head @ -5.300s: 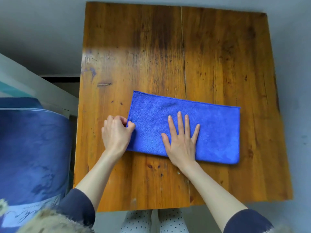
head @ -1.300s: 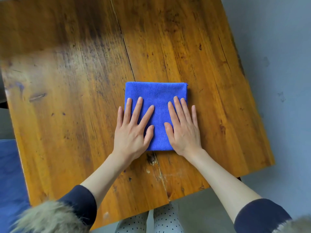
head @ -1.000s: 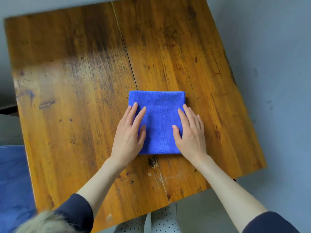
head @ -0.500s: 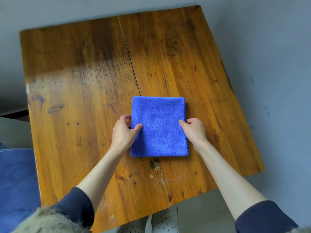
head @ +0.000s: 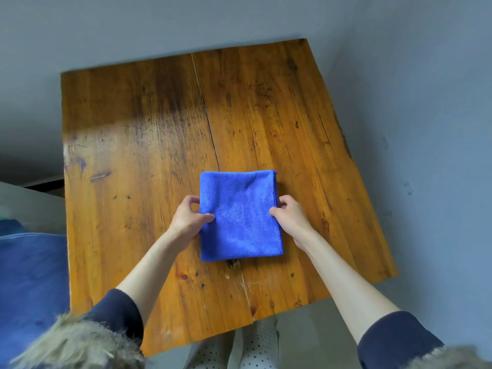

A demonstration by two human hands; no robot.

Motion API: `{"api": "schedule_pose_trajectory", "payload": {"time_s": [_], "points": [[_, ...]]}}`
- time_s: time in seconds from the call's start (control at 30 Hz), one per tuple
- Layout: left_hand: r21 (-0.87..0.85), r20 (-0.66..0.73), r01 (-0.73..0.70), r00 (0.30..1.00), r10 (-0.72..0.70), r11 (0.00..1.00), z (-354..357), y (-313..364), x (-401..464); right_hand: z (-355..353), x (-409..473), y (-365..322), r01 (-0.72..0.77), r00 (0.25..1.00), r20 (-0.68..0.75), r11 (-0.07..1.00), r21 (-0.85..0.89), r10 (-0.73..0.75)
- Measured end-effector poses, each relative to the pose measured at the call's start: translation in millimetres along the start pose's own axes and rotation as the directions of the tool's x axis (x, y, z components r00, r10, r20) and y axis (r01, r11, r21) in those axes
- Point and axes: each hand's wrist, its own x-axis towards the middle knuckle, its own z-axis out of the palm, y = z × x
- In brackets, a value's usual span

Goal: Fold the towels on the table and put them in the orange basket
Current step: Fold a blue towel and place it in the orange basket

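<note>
Nearest, below the table's (head: 133, 182) front edge: dotted trousers (head: 255, 350), dark blue sleeves with a fur trim (head: 77, 347), and a blue fabric surface (head: 29, 283) off the table's left side. Further in, on the front half of the table: 1 blue towel (head: 239, 219), folded to a compact near-square, lying across the seam between the 2 boards. Gripped at both side edges: left hand (head: 186, 219) with thumb curled over the top face and fingers wrapped at the left edge; right hand (head: 290, 214) likewise, thumb on top, fingers tucked at the right edge. Whether already clear of the wood, hard to tell; near edge looks flat or barely raised. Beyond the towel, only worn, scratched boards up to the table's far edge, then grey floor. Judged by this: folding of this towel finished, transfer to the orange basket still to come; basket nowhere in view, no other towels visible on the table. No brands, labels or readable writing anywhere.
</note>
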Motion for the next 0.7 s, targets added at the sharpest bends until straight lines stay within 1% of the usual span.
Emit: {"api": "schedule_pose_trajectory", "payload": {"time_s": [0.13,0.2,0.33,0.43,0.57,0.7], "points": [[-0.031,-0.024,-0.006,1.000,0.006,0.999,-10,8,-26,-17,-17,-19,0.010,0.986,0.166,1.000,0.016,-0.012],[-0.049,-0.057,-0.037,0.998,0.035,0.998,-18,17,-47,-28,-29,-34,0.028,0.975,0.217,0.999,0.040,-0.036],[-0.073,-0.141,-0.126,0.983,0.114,0.989,-40,32,-95,-43,-66,-78,0.135,0.947,0.283,0.987,0.084,-0.153],[-0.118,-0.231,-0.187,0.960,0.157,0.975,-61,38,-133,-45,-98,-114,0.248,0.907,0.333,0.966,0.072,-0.257],[-0.210,-0.391,-0.280,0.902,0.182,0.937,-98,32,-186,-22,-144,-161,0.391,0.836,0.412,0.920,0.017,-0.363],[-0.266,-0.563,-0.365,0.810,0.164,0.892,-150,0,-247,31,-202,-199,0.492,0.725,0.541,0.870,0.029,-0.427]]}}
